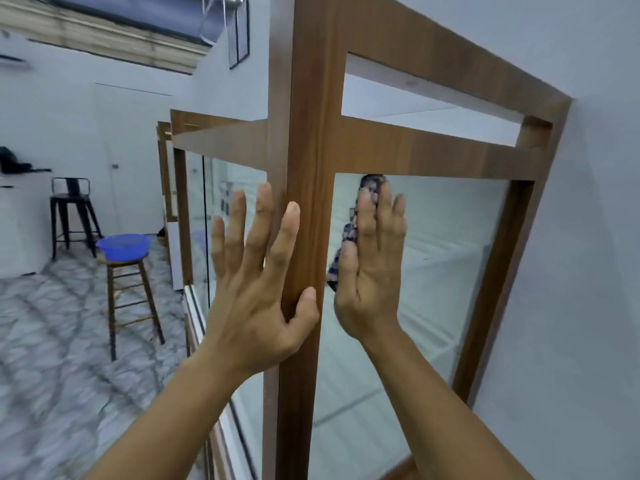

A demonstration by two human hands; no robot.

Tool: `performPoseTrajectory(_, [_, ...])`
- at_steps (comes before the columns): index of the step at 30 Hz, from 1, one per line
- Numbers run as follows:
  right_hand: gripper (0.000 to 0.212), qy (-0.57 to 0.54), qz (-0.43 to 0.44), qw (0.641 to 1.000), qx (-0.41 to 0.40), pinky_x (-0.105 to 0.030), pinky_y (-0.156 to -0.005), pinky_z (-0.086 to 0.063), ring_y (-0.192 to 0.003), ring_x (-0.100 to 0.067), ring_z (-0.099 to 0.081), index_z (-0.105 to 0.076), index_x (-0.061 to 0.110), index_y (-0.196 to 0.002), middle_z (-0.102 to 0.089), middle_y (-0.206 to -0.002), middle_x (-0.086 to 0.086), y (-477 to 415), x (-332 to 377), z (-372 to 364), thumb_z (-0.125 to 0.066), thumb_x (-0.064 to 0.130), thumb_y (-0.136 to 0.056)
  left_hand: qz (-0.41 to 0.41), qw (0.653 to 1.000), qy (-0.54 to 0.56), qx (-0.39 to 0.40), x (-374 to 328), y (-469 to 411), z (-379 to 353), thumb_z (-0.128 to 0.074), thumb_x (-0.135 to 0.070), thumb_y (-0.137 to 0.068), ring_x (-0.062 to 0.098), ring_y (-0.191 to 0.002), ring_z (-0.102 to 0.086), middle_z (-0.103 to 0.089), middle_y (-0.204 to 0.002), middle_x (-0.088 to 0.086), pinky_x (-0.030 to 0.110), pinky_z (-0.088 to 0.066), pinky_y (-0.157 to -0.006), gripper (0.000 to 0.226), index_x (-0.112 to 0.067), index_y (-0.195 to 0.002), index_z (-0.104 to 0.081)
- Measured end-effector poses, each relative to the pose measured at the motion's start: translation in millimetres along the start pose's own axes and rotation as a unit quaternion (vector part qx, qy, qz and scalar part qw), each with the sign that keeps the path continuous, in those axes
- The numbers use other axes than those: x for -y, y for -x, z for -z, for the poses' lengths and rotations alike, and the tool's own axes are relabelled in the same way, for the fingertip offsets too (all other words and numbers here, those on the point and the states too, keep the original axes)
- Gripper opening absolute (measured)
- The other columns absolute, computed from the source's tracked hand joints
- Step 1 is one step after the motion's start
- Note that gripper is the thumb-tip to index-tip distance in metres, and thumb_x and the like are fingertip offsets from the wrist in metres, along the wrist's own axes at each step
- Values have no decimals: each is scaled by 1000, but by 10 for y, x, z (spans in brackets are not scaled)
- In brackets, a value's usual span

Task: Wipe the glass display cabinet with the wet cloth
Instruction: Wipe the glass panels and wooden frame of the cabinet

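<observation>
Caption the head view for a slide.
The right hand presses a patterned cloth against the cabinet's glass pane while the left hand braces on its wooden corner post.

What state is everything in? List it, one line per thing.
cloth: bunched, pressed against the side glass near its top.
right hand: open, flat on the cloth.
left hand: open, fingers spread, thumb against the corner post.
blue basin: upright on the wooden stool.
black stool: upright on the floor.
</observation>
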State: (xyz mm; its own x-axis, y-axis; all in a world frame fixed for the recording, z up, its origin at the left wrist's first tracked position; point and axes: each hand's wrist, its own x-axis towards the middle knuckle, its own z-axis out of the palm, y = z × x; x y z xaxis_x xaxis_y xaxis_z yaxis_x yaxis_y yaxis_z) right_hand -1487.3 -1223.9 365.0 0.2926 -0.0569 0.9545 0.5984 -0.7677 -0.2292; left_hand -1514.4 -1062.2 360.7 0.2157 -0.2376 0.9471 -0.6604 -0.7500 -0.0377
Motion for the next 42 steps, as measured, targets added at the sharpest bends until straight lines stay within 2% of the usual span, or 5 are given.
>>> performPoseTrajectory(4, [55, 33, 83, 995, 33, -62, -128, -12, -160, -36, -7, -20, 15, -160, -15, -170, -10, 340, -193, 19, -27, 32, -108, 19, 996, -83, 18, -125, 43, 79, -58, -43, -87, 46, -156, -2, 1, -169, 17, 71, -9, -121, 93, -13, -161, -11])
performPoseTrajectory(10, [58, 13, -47, 999, -24, -47, -131, -3, -161, -31, -2, -18, 16, -162, -13, -172, -9, 118, -232, 27, -29, 27, -106, 42, 983, -173, 31, -276, 91, 78, -54, -43, -92, 44, -157, -1, 0, -170, 15, 69, -10, -122, 87, -10, -161, -14])
performPoseTrajectory(20, [56, 43, 97, 994, -7, -56, -129, -9, -158, -38, -13, -26, 15, -159, -24, -168, -16, 1, -185, 15, -22, 36, -107, 44, 958, -282, 28, -506, 22, -70, -50, -41, -96, 43, -157, -3, -7, -170, 14, 61, -3, -126, 81, -6, -161, -16])
performPoseTrajectory(31, [56, 33, 104, 994, -12, -58, -129, -9, -158, -38, -15, -27, 17, -158, -25, -168, -15, -209, -1385, 384, -29, 34, -104, 65, 919, -386, 54, -986, -337, -745, -47, -47, -97, 41, -157, 3, -5, -171, 16, 56, 7, -127, 81, -11, -162, -15])
performPoseTrajectory(42, [56, 27, 65, 997, -43, -59, -128, -11, -157, -41, -15, -35, 7, -157, -26, -167, -18, -439, -2729, 796, -34, 26, -104, 108, 926, -358, 42, -1217, -546, -1417, -45, -46, -96, 44, -156, 2, -3, -170, 19, 61, 2, -126, 81, -11, -162, -14])
